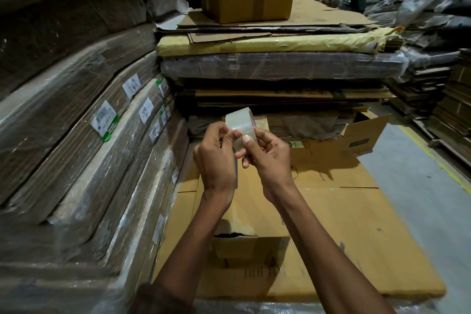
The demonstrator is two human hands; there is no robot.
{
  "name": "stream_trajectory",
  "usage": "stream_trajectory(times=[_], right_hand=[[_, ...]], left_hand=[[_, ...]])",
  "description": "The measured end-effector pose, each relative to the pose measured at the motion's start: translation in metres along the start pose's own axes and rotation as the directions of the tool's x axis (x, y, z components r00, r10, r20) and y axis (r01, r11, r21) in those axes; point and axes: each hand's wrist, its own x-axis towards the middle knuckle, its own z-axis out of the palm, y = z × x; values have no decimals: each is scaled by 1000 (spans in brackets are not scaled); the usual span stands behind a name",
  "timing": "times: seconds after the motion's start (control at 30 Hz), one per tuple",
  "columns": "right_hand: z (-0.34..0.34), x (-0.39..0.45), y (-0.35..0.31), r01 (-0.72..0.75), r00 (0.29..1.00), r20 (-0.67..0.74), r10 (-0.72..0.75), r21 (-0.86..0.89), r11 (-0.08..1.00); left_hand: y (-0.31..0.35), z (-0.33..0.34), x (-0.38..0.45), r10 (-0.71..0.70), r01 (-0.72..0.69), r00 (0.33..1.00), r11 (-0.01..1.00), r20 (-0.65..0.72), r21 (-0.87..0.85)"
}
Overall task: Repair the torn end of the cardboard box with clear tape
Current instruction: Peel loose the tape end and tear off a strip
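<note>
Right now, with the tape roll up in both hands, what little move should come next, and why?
Probably peel the tape's loose end free. Both the left hand and right hand hold the clear tape roll with fingertips picking at its surface, no strip is pulled out yet, and the torn end of the cardboard box below looks unmended.

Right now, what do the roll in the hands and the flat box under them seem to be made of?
Tape roll: clear glossy plastic film, probably; light shines through it. Flat box: brown matte corrugated cardboard, judging by its torn edge. Both the left hand and the right hand hold the roll.
</note>
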Motion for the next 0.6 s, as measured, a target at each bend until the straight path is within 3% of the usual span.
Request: stream_trajectory(times=[0.6], right_hand=[[3, 5, 10, 13, 997, -76, -19, -75, 997]], left_hand=[[1, 2, 2, -107, 105, 993, 994, 52, 43]])
